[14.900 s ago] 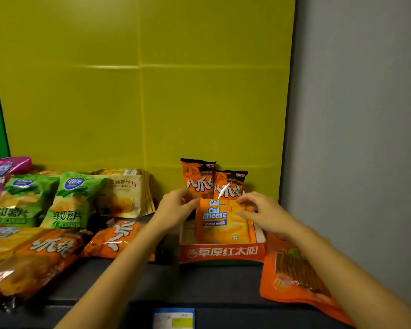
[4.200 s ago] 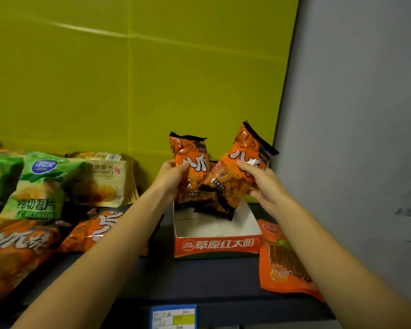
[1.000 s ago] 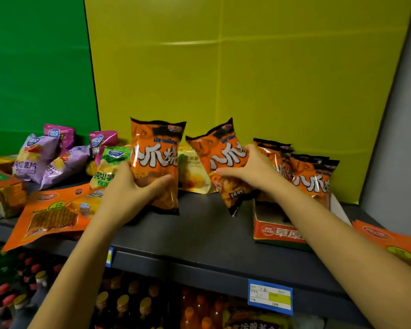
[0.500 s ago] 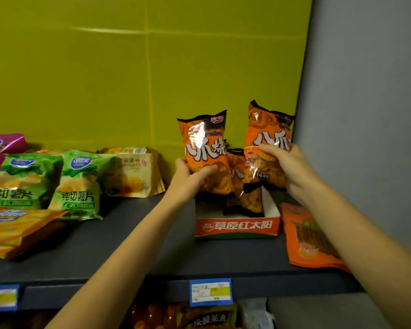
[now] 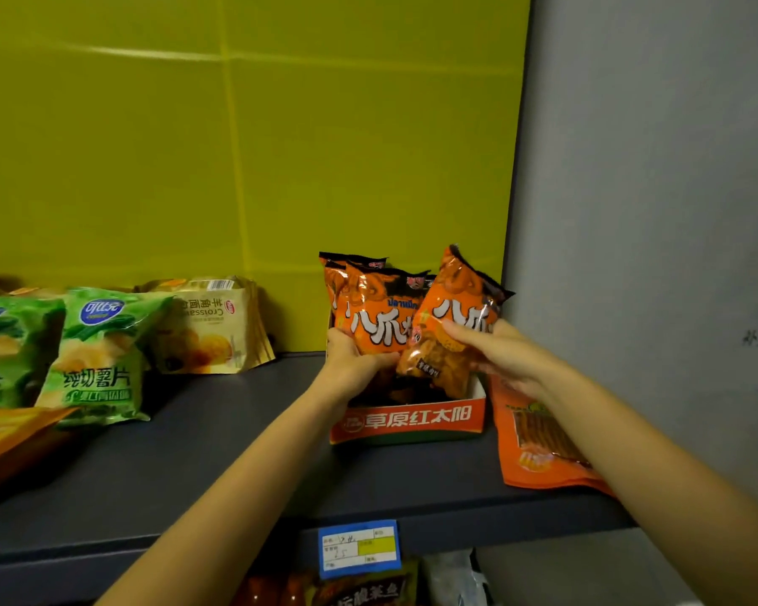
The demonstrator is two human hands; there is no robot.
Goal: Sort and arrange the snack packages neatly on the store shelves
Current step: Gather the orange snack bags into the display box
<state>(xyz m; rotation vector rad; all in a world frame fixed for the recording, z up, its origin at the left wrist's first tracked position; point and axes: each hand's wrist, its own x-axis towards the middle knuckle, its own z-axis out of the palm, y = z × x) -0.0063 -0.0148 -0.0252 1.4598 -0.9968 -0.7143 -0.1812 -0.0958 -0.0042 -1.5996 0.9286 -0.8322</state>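
The left hand (image 5: 352, 365) has its fingers curled round the lower part of an upright orange snack bag (image 5: 379, 319), thumb across the front, and the bag's foot is down inside the red display box (image 5: 412, 421). The right hand (image 5: 497, 357) grips a second orange bag (image 5: 454, 325) of the same kind, thumb on its face and fingers behind. This one is tilted, its top toward the grey wall (image 5: 631, 212), its lower end dipping into the box and its side touching the first bag. Behind both, a third matching bag (image 5: 337, 273) stands at the back of the box before the yellow panel (image 5: 237, 168). The box sits on the dark shelf (image 5: 237, 457) near its right end, just beside a flat orange pack (image 5: 539, 452) lying by the wall. Further left are a croissant pack (image 5: 211, 325) and green chip bags (image 5: 101, 352), well apart from the box. The step in hand looks like seating the two bags in the box. Next, I judge, the tilted bag wants righting and pressing back so the faces line up, then both hands letting go without tipping the row.
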